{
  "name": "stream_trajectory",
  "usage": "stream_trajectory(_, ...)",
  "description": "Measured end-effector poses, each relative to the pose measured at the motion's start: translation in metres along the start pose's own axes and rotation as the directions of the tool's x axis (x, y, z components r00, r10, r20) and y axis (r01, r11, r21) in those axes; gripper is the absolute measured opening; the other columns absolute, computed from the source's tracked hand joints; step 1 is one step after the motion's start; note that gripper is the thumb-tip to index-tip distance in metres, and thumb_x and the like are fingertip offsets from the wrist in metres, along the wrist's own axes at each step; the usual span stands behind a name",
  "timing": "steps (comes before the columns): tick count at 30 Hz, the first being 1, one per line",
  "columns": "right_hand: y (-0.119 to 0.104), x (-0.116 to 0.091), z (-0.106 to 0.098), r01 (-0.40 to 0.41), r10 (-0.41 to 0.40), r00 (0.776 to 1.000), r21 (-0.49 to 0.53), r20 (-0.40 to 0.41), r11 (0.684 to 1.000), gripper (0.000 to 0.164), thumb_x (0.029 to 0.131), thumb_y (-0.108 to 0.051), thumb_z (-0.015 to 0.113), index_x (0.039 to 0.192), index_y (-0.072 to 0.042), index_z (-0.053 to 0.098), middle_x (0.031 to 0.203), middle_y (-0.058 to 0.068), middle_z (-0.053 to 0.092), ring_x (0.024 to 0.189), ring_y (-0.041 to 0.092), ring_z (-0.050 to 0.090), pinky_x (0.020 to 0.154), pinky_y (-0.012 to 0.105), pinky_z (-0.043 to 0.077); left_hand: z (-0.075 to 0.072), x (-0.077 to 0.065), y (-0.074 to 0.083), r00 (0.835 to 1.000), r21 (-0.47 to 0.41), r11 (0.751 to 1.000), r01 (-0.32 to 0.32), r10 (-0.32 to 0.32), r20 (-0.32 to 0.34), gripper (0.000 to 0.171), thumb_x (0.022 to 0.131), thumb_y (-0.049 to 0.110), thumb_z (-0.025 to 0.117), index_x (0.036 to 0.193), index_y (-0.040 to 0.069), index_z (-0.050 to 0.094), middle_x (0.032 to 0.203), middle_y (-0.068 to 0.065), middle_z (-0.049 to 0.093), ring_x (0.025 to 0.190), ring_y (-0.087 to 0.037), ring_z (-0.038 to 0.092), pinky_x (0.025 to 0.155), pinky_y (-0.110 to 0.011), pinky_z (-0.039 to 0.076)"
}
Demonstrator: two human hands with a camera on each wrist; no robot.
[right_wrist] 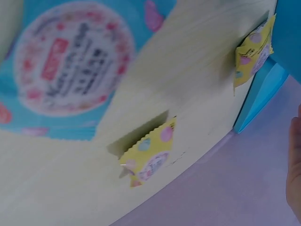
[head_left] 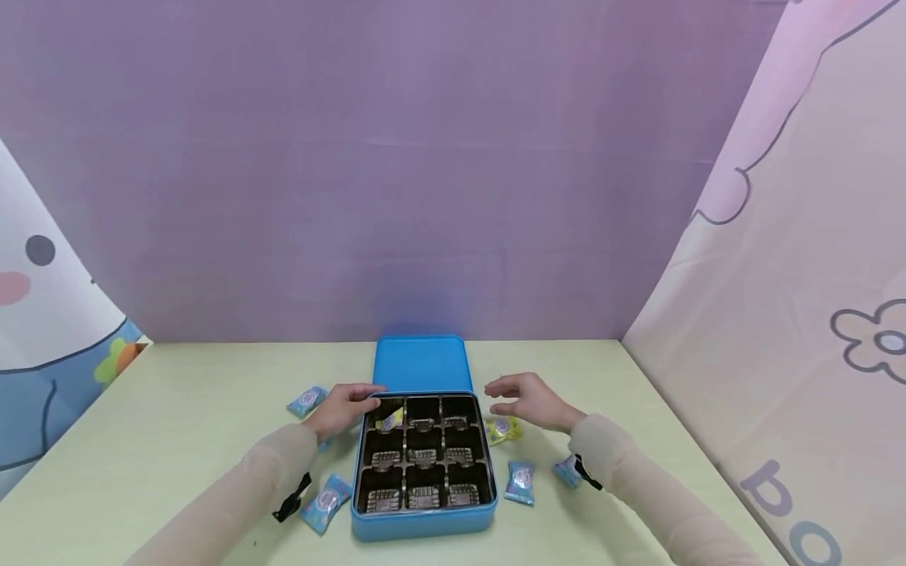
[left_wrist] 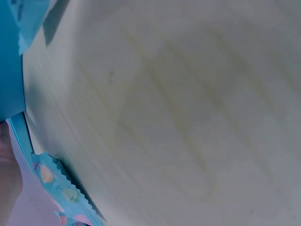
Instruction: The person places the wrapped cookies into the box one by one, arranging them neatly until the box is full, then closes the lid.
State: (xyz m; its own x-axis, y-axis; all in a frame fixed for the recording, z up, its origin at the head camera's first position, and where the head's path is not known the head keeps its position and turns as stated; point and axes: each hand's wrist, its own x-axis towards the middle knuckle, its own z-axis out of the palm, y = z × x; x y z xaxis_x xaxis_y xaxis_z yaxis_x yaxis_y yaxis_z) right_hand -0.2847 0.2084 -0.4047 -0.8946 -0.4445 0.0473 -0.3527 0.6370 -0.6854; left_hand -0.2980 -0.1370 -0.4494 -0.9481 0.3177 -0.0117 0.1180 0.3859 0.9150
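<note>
A blue box (head_left: 425, 527) with a dark divided tray stands on the table. A yellow wrapped candy (head_left: 389, 420) lies in its far left compartment. My left hand (head_left: 343, 407) touches the box's far left corner, fingers extended along the rim, with no candy visible in it. On the other side, my right hand (head_left: 532, 401) hovers beside the box, fingers loosely extended and apart, with nothing seen between them. Below it lies a yellow candy (head_left: 501, 429). The right wrist view shows two yellow candies on the table, one beside the box (right_wrist: 254, 54) and another farther out (right_wrist: 150, 155).
The blue lid (head_left: 421, 364) lies beyond the box. Blue wrapped candies lie to the left (head_left: 307, 401), near left (head_left: 328, 503), near right (head_left: 520, 482) and under the right wrist (head_left: 566, 472). A purple backdrop (head_left: 425, 173) closes off the far table edge.
</note>
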Motion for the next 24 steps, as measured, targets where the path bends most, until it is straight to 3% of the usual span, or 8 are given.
stream_trajectory(12, 0.014, -0.007, 0.001, 0.028, -0.028, 1.000, -0.015, -0.008, 0.999, 0.034, 0.084, -0.013, 0.067, 0.115, -0.001, 0.062, 0.115, 0.010, 0.063, 0.106, 0.026, 0.059, 0.093, 0.038, 0.048, -0.002, -0.002, 0.001, 1.000, -0.005, 1.000, 0.002, -0.002, -0.001, 0.034, 0.093, 0.019, 0.054, 0.125, 0.007, 0.058, 0.135, -0.017, 0.047, 0.125, -0.036, 0.043, 0.098, -0.049, 0.042)
stream_trajectory(24, 0.027, -0.011, 0.011, -0.019, 0.019, 1.000, 0.042, 0.016, 0.999, 0.035, 0.081, -0.018, 0.070, 0.111, -0.002, 0.064, 0.110, 0.009, 0.065, 0.102, 0.026, 0.060, 0.093, 0.045, 0.047, 0.000, -0.001, -0.004, 1.000, -0.009, 1.000, 0.016, -0.016, -0.016, 0.032, 0.093, 0.020, 0.055, 0.123, 0.010, 0.060, 0.134, -0.016, 0.049, 0.124, -0.035, 0.044, 0.098, -0.049, 0.041)
